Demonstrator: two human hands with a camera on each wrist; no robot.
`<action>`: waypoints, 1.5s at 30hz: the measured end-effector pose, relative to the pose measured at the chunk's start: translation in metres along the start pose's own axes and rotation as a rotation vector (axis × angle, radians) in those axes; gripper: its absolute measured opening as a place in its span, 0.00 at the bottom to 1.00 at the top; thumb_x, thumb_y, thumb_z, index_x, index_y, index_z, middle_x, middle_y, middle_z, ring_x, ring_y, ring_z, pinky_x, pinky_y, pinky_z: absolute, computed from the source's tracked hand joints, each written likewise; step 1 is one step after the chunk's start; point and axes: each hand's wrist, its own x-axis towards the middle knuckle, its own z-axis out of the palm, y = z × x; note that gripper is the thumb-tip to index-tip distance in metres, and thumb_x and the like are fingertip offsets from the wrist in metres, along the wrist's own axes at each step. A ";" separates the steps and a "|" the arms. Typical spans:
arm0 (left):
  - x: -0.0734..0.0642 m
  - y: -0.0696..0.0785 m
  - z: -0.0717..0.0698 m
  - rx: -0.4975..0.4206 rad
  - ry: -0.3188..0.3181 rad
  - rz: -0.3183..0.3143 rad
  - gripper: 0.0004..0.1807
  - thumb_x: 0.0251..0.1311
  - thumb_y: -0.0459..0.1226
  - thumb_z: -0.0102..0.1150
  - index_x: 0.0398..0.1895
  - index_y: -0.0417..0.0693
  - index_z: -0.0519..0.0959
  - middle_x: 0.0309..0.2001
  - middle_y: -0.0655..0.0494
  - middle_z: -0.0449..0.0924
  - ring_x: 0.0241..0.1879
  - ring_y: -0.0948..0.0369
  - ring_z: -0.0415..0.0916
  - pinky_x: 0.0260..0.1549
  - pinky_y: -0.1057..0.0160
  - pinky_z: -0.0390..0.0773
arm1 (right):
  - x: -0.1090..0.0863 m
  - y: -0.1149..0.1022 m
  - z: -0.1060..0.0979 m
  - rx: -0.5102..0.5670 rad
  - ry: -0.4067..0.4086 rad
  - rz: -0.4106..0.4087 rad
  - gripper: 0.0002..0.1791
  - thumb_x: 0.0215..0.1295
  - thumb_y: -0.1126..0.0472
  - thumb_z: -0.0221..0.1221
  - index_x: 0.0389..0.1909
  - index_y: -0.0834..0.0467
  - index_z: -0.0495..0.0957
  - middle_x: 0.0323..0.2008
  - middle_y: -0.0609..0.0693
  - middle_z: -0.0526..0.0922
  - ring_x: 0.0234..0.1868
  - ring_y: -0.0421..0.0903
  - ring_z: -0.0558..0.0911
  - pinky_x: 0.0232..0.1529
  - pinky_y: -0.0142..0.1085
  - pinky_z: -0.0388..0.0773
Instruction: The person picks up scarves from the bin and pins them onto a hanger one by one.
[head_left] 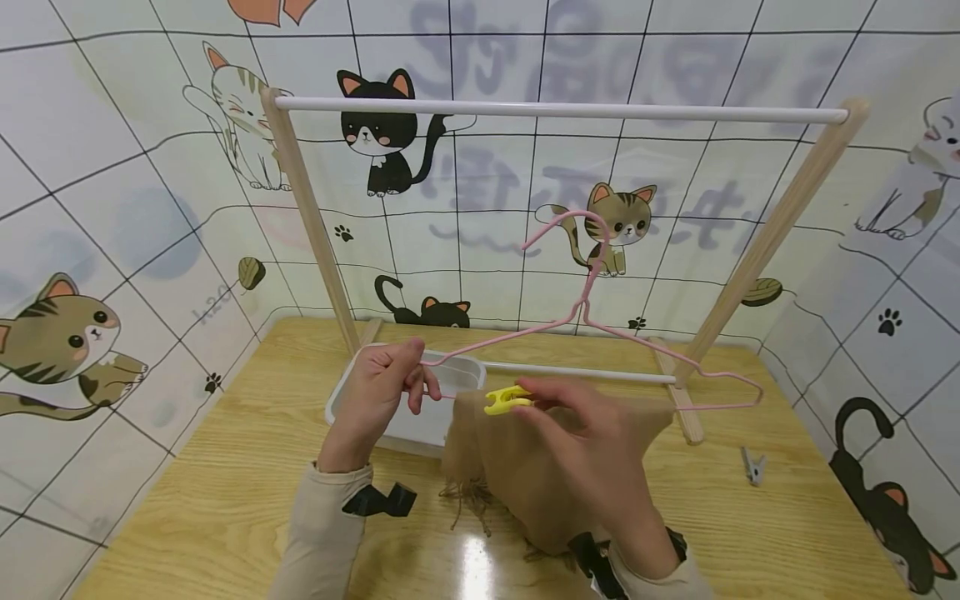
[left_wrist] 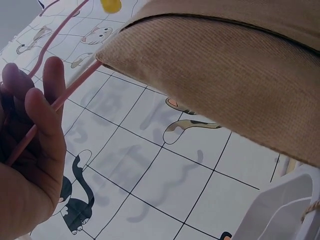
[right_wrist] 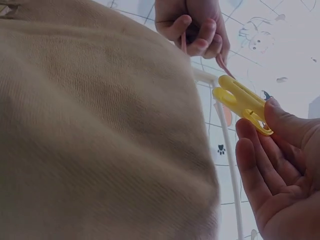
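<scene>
My left hand (head_left: 381,385) grips the left end of a pink clothes hanger (head_left: 517,333), its fingers curled round the wire. Over the hanger's lower bar hangs a brown cloth (head_left: 517,467) with fringe at its bottom edge; the left wrist view shows its fold (left_wrist: 200,65) close beside the fingers. Between thumb and fingers, my right hand (head_left: 592,450) pinches a yellow clothespin (head_left: 507,400). The clothespin is held near the cloth's upper left corner, and in the right wrist view its tips (right_wrist: 222,87) point toward the left hand and stand apart from the cloth.
Behind the hands stands a drying rack with a white top rail (head_left: 555,109) and wooden legs (head_left: 772,233). A white plastic bin (head_left: 420,433) sits behind the left hand. One grey clothespin (head_left: 753,467) lies on the wooden table (head_left: 217,500) at right.
</scene>
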 end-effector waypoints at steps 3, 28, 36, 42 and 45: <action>0.000 0.000 0.000 0.005 0.003 -0.005 0.34 0.80 0.45 0.46 0.13 0.34 0.70 0.11 0.57 0.75 0.26 0.58 0.83 0.27 0.63 0.73 | 0.000 0.002 0.006 0.006 0.000 0.027 0.16 0.54 0.75 0.72 0.45 0.63 0.87 0.41 0.53 0.90 0.37 0.40 0.87 0.41 0.27 0.83; 0.000 0.002 0.006 -0.006 0.015 -0.017 0.34 0.80 0.46 0.45 0.12 0.35 0.69 0.12 0.55 0.76 0.24 0.57 0.81 0.27 0.64 0.71 | 0.008 0.002 0.032 -0.112 -0.060 0.072 0.13 0.59 0.70 0.70 0.45 0.58 0.89 0.43 0.48 0.90 0.43 0.39 0.88 0.41 0.30 0.84; 0.000 -0.001 0.007 -0.018 0.013 -0.011 0.35 0.80 0.49 0.45 0.13 0.35 0.69 0.11 0.54 0.74 0.24 0.53 0.80 0.29 0.62 0.71 | 0.014 -0.001 0.037 -0.209 -0.129 0.032 0.16 0.63 0.65 0.69 0.52 0.57 0.87 0.47 0.49 0.90 0.44 0.41 0.88 0.41 0.34 0.84; 0.001 -0.003 0.008 -0.034 0.004 -0.030 0.36 0.79 0.51 0.47 0.13 0.35 0.69 0.11 0.55 0.74 0.24 0.57 0.80 0.31 0.62 0.74 | 0.017 -0.004 0.039 -0.271 -0.201 0.046 0.20 0.66 0.61 0.68 0.58 0.58 0.84 0.43 0.49 0.89 0.33 0.38 0.79 0.34 0.31 0.79; 0.002 -0.005 0.009 -0.052 0.001 -0.038 0.36 0.79 0.50 0.46 0.14 0.34 0.68 0.11 0.55 0.74 0.23 0.57 0.80 0.31 0.62 0.74 | 0.017 -0.004 0.040 -0.279 -0.216 0.059 0.21 0.67 0.62 0.67 0.60 0.60 0.82 0.43 0.50 0.88 0.35 0.39 0.81 0.36 0.31 0.81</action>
